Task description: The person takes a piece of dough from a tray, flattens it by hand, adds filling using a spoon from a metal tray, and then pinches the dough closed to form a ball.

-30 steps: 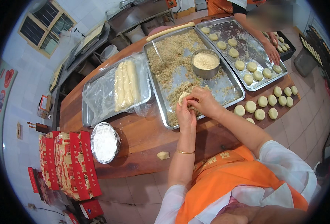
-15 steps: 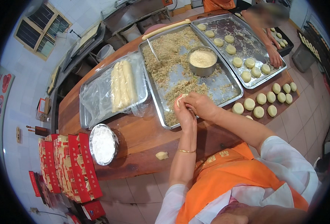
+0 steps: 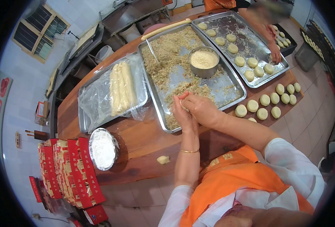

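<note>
My left hand [image 3: 183, 115] and my right hand [image 3: 200, 109] are closed together above the near edge of the metal filling tray [image 3: 235, 99]. Between them sits a piece of dough [image 3: 183, 103], of which only a pale sliver shows past my fingers. Crumbly tan filling [image 3: 167, 64] covers much of that tray. A round metal bowl [image 3: 204, 72] of pale yellow crumbs stands in it, and a thin white scraper or stick [image 3: 151, 50] leans in the filling. One small lump of dough [image 3: 163, 159] lies on the wooden table [image 3: 137, 145], left of my left forearm.
Plastic-covered dough rolls [image 3: 122, 89] lie in a left tray [image 3: 85, 115]. Nearby stands a bowl of white flour [image 3: 103, 149], with red packages [image 3: 71, 170] beside it. Round cakes [image 3: 264, 100] sit on the table at right. A co-worker's hand [image 3: 275, 54] reaches into the far tray [image 3: 247, 28].
My fingers have closed further over the dough, which shows less than before. The co-worker's second hand has shifted near the dark tray. The view has tilted slightly.
</note>
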Demonstrator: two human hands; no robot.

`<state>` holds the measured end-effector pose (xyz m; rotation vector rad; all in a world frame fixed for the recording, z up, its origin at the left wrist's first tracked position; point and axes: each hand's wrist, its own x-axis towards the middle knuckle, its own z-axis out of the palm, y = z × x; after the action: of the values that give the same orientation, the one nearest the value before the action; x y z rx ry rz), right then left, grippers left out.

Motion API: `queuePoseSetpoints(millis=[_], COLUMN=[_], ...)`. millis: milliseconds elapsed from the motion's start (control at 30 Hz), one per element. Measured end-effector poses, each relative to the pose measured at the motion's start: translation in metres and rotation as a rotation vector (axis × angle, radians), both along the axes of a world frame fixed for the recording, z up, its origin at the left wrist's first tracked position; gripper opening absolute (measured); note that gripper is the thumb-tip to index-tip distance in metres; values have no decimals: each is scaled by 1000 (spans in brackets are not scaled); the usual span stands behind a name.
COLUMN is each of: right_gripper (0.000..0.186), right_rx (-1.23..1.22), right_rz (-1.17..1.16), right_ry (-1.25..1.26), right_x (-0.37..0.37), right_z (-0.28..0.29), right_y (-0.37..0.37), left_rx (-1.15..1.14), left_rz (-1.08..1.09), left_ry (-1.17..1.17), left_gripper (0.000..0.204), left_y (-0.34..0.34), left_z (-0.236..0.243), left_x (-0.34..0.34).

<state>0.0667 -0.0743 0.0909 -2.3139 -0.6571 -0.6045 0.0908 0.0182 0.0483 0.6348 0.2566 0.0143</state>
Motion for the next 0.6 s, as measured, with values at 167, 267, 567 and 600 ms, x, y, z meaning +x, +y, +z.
queuePoseSetpoints(millis=[167,267,567,600], right_gripper=[12,26,47,43], right_rx=[8,-286,648,601], right_rz=[-3,-159,441,355], right_ry=[350,195,825,755], right_x=[19,34,31,25], right_z=[21,34,-25,-26], right_y=[-16,-22,4,8], left_rx=[-239,-281,-278,-252], left_rz=[-2,53,10,44], left_ry=[107,144,138,171], left_gripper=[36,35,36,36], left_y=[21,34,25,24], left_z=[-17,-28,-8,-7], left_x=[14,21,8,8])
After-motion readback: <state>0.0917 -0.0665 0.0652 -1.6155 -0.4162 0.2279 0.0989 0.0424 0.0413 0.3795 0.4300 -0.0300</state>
